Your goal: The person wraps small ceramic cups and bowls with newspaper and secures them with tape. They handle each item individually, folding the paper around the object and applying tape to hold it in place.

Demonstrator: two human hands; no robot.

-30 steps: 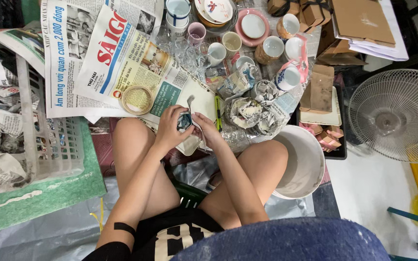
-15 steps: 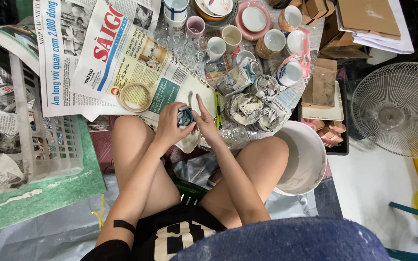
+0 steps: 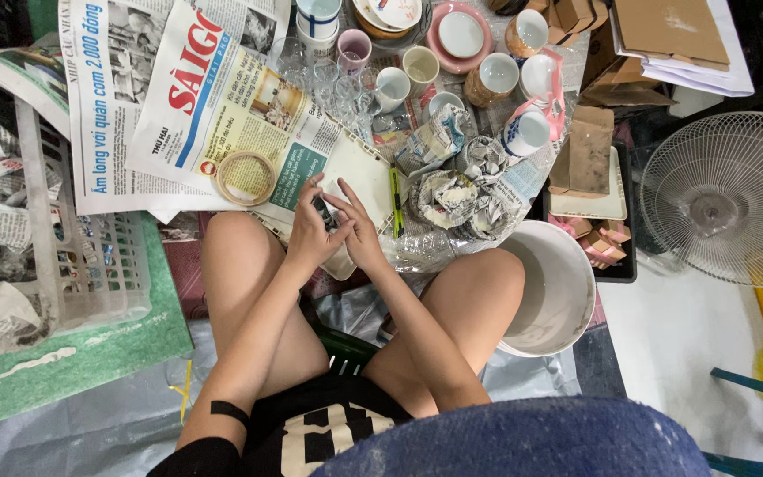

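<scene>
Left hand (image 3: 306, 237) and right hand (image 3: 359, 231), grips closed together on a small dark object (image 3: 322, 210), above spread printed newspaper sheets (image 3: 222, 106) beside a beige tape roll (image 3: 245, 177).

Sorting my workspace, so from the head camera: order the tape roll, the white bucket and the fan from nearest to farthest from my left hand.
From the left hand:
1. Tape roll, just to its left on the newspaper.
2. White bucket, off to the right by the knee.
3. Fan, far right on the floor.

White floor (image 3: 691, 336), grey tarp (image 3: 99, 424), fan (image 3: 724, 199)
</scene>
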